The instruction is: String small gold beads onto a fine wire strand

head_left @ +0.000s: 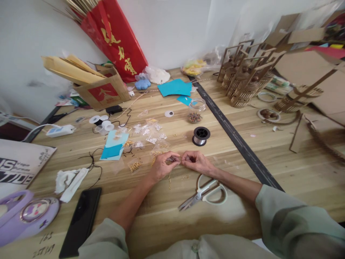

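Shirt [172, 249]: is showing pale sage green, creasing loosely.
Button [195, 248]: is sitting small and round at the front.
Left sleeve [105, 241], right sleeve [291, 217]: are running wide, matching the shirt.
Left hand [165, 164], right hand [197, 162]: are showing bare.

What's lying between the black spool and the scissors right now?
In the head view, the right hand and its wrist lie between them, with the black spool beyond and the scissors nearer the person.

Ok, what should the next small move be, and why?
Perhaps hold the left hand steady and adjust gently with the right hand: the two meet closely, anything between them is too small to identify, and a thin gold chain trails below.
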A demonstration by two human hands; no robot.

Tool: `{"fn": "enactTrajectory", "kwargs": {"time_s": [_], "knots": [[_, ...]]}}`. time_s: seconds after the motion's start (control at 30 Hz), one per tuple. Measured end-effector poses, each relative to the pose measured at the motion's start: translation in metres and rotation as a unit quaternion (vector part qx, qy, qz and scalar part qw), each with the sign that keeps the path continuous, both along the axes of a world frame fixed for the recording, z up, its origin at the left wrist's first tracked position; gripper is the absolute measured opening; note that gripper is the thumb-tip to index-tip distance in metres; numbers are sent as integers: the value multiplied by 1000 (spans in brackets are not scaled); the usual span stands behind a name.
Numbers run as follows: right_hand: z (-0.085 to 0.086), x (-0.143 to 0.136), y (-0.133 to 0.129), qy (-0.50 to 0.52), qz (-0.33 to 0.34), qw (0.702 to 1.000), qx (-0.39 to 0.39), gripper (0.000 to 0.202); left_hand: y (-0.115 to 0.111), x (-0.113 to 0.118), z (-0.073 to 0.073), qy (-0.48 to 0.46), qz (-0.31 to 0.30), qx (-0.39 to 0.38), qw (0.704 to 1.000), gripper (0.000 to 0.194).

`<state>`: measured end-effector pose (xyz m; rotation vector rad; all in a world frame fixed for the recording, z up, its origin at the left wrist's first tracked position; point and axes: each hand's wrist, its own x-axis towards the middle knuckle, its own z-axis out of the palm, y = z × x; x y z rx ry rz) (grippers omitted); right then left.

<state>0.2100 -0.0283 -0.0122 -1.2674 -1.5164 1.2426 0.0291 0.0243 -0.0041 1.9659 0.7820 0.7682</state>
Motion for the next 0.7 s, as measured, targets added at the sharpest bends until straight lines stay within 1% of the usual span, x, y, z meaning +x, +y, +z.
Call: {"fn": "enactTrajectory", "kwargs": {"time_s": [0.27,0.7], "knots": [[0,0,0,-1,-3,1000,3,23,1,1,-1,6,-5,8,1000,14],[1,0,1,-21,-11,1000,2,21,0,1,2,13,-2,60,998,12]]}}
